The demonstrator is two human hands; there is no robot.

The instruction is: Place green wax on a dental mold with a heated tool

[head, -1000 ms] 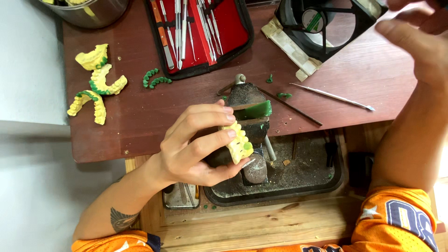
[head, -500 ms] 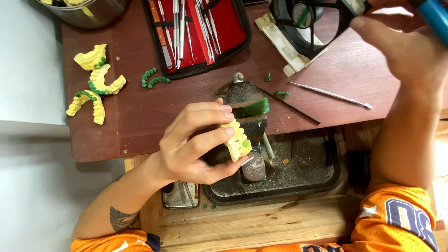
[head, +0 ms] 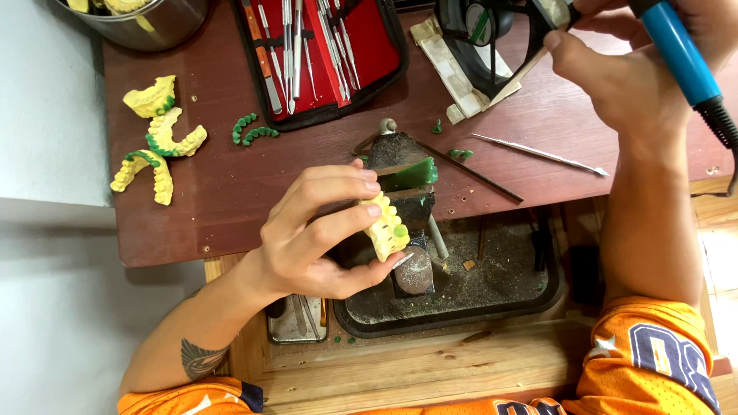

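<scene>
My left hand [head: 319,234] grips a yellow dental cast [head: 387,227] with green wax on it, held over a black tray [head: 453,303] in front of the table. My right hand [head: 638,65] is raised at the far right and holds a blue-handled electric tool [head: 676,50] with a black cord. Just beyond the cast a small dark bench block [head: 396,165] carries a lump of green wax [head: 419,173].
Several yellow casts [head: 157,138] lie at the table's left. A red case of metal instruments [head: 315,46] lies open at the back. A small fan [head: 484,23], thin metal probe [head: 538,152], green wax bits [head: 254,129] and metal bowl [head: 146,15] are on the table.
My right hand has lifted toward the top right and the blue-handled tool has come into view in it. My left hand with the cast has stayed in place.
</scene>
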